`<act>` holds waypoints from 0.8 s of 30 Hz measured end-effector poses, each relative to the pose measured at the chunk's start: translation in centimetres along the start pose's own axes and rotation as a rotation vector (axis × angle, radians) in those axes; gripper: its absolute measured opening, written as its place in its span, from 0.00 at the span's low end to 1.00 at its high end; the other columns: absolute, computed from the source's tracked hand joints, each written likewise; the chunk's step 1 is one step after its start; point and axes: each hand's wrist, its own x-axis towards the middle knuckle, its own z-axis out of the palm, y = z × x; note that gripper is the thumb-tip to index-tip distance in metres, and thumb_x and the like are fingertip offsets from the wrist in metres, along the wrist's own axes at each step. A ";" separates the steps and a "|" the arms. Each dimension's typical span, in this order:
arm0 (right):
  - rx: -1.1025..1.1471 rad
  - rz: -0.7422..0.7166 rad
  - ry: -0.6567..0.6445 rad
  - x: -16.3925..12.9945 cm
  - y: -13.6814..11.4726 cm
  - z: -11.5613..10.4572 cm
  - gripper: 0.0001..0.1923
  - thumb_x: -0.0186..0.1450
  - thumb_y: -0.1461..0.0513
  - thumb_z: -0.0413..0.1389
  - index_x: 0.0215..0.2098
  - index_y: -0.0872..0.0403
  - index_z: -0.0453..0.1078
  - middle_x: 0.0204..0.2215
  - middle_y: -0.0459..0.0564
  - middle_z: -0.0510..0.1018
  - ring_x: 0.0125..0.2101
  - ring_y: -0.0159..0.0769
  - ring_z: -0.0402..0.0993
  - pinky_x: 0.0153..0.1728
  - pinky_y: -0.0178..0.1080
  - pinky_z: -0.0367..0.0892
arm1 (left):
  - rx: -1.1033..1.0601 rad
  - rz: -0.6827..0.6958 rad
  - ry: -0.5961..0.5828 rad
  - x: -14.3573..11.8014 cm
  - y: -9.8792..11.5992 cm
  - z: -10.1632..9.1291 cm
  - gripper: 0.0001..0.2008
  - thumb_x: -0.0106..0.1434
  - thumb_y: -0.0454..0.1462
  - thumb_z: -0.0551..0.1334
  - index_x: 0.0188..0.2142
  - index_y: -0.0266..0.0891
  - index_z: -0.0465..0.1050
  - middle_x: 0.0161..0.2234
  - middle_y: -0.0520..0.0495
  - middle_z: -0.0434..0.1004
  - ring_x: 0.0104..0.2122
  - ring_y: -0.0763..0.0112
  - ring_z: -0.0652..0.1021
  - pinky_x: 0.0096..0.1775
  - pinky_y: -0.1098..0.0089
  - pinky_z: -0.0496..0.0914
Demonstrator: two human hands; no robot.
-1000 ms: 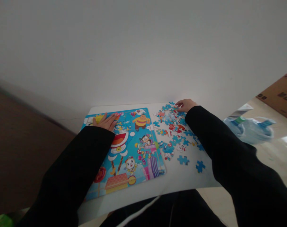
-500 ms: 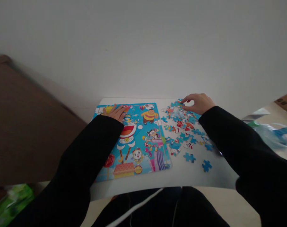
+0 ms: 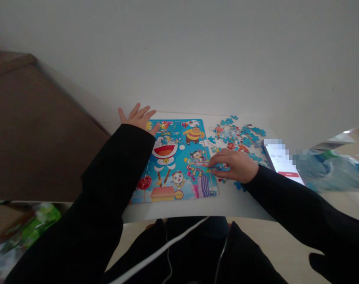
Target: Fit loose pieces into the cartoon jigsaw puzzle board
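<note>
A blue cartoon jigsaw puzzle board (image 3: 179, 157) lies on the small white table. Over its far left corner is my left hand (image 3: 139, 118), open with the fingers spread. At the board's right edge, the thumb and fingers of my right hand (image 3: 235, 165) are closed in a pinch on a small puzzle piece, mostly hidden by the fingertips. Loose puzzle pieces (image 3: 226, 134), mostly blue with some red and white, lie in a pile beyond and around the right hand. Some of them are covered by that hand.
A phone (image 3: 282, 161) with a lit screen lies at the table's right side. Beyond it is a clear plastic bag (image 3: 336, 169). A brown panel (image 3: 43, 134) stands at the left, and the wall (image 3: 179, 59) rises behind the table (image 3: 173, 213). A white cable (image 3: 161, 252) crosses my lap.
My right hand has come from the far side of the pile toward me and left, to the board's edge. My left hand has shifted to the board's far left corner, fingers spreading. The view has shifted.
</note>
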 end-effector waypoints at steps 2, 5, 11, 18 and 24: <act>0.032 -0.013 -0.007 -0.4 -0.4 1.1 0.09 0.60 0.58 0.55 0.38 0.49 0.73 0.35 0.48 0.78 0.37 0.36 0.73 0.37 0.38 0.66 | -0.022 0.047 0.050 -1.3 0.6 -1.8 0.24 0.63 0.48 0.53 0.55 0.41 0.61 0.59 0.46 0.59 0.61 0.56 0.53 0.56 0.37 0.33; 0.058 -0.031 0.023 -0.7 -0.6 2.2 0.08 0.61 0.58 0.55 0.38 0.50 0.73 0.35 0.49 0.78 0.37 0.37 0.72 0.38 0.39 0.66 | -0.022 0.144 0.076 -4.4 2.0 -3.3 0.22 0.62 0.49 0.53 0.52 0.43 0.65 0.55 0.50 0.65 0.59 0.58 0.60 0.58 0.41 0.33; 0.075 -0.048 0.103 -0.4 -0.5 3.1 0.09 0.61 0.58 0.55 0.38 0.50 0.73 0.36 0.49 0.78 0.36 0.36 0.72 0.38 0.39 0.66 | -0.145 0.343 0.151 -11.7 5.3 -1.1 0.15 0.59 0.46 0.56 0.42 0.46 0.73 0.45 0.50 0.75 0.51 0.62 0.71 0.61 0.50 0.40; 0.115 -0.039 0.142 0.7 -0.9 3.8 0.09 0.59 0.58 0.57 0.38 0.51 0.73 0.34 0.49 0.78 0.36 0.36 0.72 0.39 0.39 0.66 | -0.288 0.308 0.128 -15.0 8.0 2.4 0.13 0.59 0.45 0.58 0.41 0.46 0.74 0.43 0.49 0.76 0.47 0.58 0.74 0.61 0.49 0.35; 0.152 0.013 0.208 0.9 -0.9 3.9 0.09 0.59 0.57 0.57 0.37 0.51 0.72 0.34 0.48 0.78 0.36 0.35 0.73 0.39 0.39 0.65 | -0.267 0.267 0.127 -15.7 8.1 3.5 0.13 0.59 0.44 0.58 0.41 0.44 0.74 0.42 0.47 0.77 0.48 0.57 0.73 0.61 0.47 0.37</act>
